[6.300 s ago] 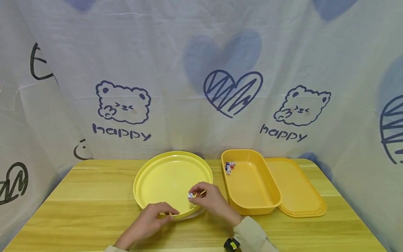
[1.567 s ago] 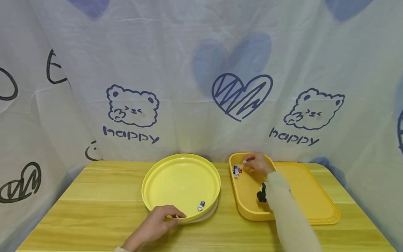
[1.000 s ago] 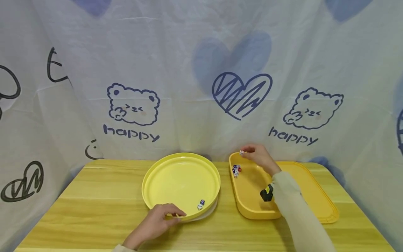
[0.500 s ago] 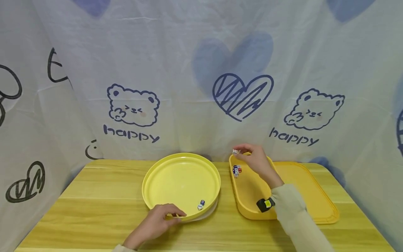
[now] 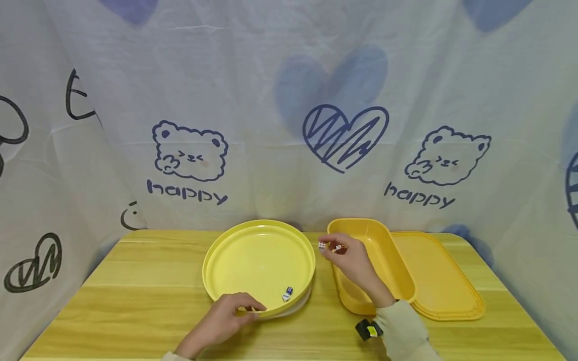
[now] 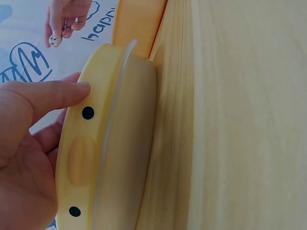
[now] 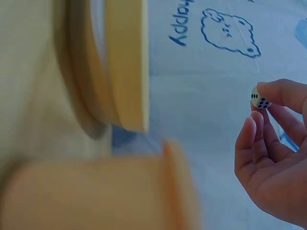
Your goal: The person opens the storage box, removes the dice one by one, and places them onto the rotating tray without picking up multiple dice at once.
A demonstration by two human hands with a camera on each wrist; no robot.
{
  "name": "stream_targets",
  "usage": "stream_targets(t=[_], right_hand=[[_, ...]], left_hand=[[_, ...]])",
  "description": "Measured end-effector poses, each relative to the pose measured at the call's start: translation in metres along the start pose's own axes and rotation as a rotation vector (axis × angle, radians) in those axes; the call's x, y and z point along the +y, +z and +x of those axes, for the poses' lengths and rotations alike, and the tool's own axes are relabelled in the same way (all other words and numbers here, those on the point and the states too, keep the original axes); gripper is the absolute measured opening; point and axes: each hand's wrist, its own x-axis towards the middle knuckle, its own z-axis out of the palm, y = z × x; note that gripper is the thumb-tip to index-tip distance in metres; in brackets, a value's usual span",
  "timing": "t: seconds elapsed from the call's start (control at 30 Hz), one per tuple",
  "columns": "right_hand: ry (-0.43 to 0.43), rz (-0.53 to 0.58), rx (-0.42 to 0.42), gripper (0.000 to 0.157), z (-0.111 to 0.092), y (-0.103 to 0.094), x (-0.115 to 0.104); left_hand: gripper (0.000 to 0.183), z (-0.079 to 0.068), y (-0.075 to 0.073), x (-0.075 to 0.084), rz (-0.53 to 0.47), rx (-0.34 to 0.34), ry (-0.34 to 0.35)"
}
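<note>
My left hand (image 5: 223, 318) grips the near rim of a round yellow tray (image 5: 257, 260). In the left wrist view, its thumb (image 6: 72, 93) lies along the outer wall and the fingers go behind the rim. My right hand (image 5: 354, 260) pinches a white die (image 5: 322, 245) with dark pips between thumb and fingertips, above the gap between the tray and an orange-yellow box (image 5: 354, 298). Inside the tray, near its front right edge, a blue die (image 5: 289, 290) touches or nearly touches a white one (image 5: 286, 297). Dice in the box (image 5: 338, 247) are partly hidden behind my right hand.
A flat orange-yellow lid (image 5: 447, 281) lies right of the box, its left side partly under or behind it. Everything stands on a wood-grain table (image 5: 149, 281). A printed cloth (image 5: 253, 125) hangs just behind the table's back edge.
The right hand placed dice in the tray, went back into the box, lifted out a white die and has carried it left and toward me. The left hand keeps its grip on the tray.
</note>
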Motion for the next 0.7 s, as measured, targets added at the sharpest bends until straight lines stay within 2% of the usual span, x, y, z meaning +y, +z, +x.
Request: stream_targets(t=[0.2, 0.5, 0.7], right_hand=[[0.091, 0.036, -0.033, 0.015, -0.007, 0.019, -0.003], [0.065, 0.049, -0.108, 0.014, -0.008, 0.031, -0.006], [0.051, 0.118, -0.160, 0.016, -0.012, 0.038, -0.004]], left_hand=[[0.013, 0.001, 0.001, -0.001, -0.001, -0.004, 0.000], [0.013, 0.002, -0.002, 0.002, -0.007, -0.003, -0.009], [0.013, 0.002, -0.002, 0.004, -0.025, -0.008, 0.000]])
